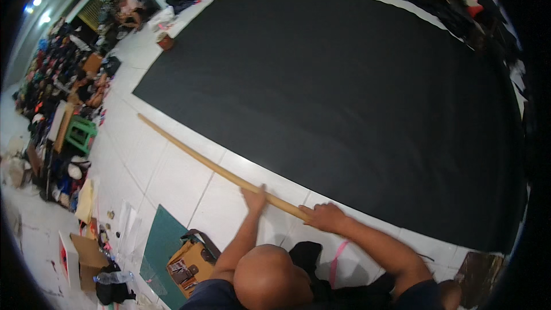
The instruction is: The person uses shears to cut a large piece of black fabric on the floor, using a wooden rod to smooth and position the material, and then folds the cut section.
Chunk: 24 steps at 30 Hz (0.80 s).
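Observation:
A long, light-brown pole (198, 157), looking like wood, lies slantwise in front of me over white floor tiles. My left hand (254, 197) is closed around it, some way in from its near end. At that near end my right hand (324, 217) grips it, with the fingers bent over the tip. The pole's far end points to the upper left, beside the edge of a large black sheet (338, 97). This sheet lies spread flat on the floor, with faint creases toward its right. A strip of bare tile separates the pole from the sheet's near edge.
A green cutting mat (154, 252) carries a tan bag (192, 264). A plastic bottle (113, 277) and cardboard box (89, 261) stand at the lower left. Farther left are a green stool (81, 135) and heaped goods. A brown pot (165, 41) sits at the sheet's far-left edge.

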Each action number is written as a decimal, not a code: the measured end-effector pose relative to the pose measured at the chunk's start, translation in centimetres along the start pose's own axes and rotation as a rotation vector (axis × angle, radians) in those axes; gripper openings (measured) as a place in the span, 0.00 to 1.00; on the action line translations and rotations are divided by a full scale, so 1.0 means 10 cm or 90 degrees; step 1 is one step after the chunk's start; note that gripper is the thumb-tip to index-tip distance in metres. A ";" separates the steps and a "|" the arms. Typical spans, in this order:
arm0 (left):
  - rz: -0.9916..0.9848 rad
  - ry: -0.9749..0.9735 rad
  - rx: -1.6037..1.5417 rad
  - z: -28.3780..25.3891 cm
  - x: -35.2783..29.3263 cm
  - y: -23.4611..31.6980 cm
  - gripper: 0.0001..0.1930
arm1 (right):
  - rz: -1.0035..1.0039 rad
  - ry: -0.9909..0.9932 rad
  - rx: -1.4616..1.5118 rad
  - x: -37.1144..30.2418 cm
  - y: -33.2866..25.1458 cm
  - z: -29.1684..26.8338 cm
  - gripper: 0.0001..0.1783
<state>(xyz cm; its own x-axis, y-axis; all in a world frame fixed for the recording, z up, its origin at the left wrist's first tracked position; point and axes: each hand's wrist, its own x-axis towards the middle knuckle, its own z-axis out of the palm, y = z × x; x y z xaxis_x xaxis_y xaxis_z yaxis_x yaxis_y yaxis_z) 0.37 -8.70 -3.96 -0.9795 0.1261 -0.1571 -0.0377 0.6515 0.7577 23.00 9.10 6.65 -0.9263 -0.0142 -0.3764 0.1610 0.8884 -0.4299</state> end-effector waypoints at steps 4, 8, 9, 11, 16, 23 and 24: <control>-0.012 -0.025 0.186 -0.48 0.54 -0.58 0.50 | 0.092 -0.088 -0.144 -0.72 0.64 -1.12 0.27; -0.030 0.085 0.299 -0.20 0.23 -0.08 0.49 | 0.337 -0.023 -0.254 -2.23 1.49 -1.60 0.21; -0.018 0.055 0.374 -0.14 0.19 0.19 0.48 | 0.431 0.030 -0.220 -2.69 1.55 -1.64 0.24; 0.322 0.130 0.418 -0.34 0.48 0.20 0.44 | 0.531 0.150 -0.120 -3.18 1.74 -1.48 0.24; 0.734 -0.334 0.505 -0.05 0.11 1.98 0.29 | 0.772 0.139 0.018 -4.12 1.97 -0.01 0.18; 0.888 -0.678 0.575 1.12 -1.55 2.58 0.36 | 0.977 0.400 0.284 -4.28 0.50 2.15 0.23; 0.860 -0.728 0.503 1.34 -1.79 2.48 0.38 | 1.013 0.438 0.319 -4.27 0.29 2.33 0.24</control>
<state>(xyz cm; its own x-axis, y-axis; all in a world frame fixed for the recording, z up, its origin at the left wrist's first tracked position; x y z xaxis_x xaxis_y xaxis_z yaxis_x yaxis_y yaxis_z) 19.61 15.25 9.16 0.3043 0.8947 -0.3271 0.9176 -0.1831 0.3528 70.99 1.58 2.34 0.2625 0.9115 -0.3167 0.8982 -0.3508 -0.2650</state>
